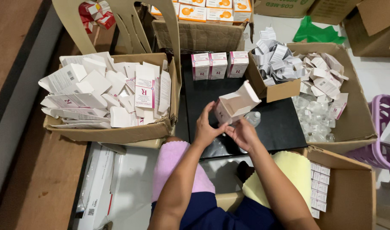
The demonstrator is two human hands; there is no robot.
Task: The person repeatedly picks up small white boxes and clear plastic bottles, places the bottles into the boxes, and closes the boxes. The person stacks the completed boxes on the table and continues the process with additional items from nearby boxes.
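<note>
White carton (pixel 236 104) with pink trim, black tray (pixel 280 123), pink cloth (pixel 173 164), yellow cloth (pixel 295 170), possibly clear bottle (pixel 253 118)

Bright even light, edges slightly warped

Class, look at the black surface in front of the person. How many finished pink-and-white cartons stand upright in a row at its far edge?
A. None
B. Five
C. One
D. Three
D: three pink-and-white cartons stand side by side at the far edge of the black surface, beyond the open white carton held by the left hand and right hand.
</note>
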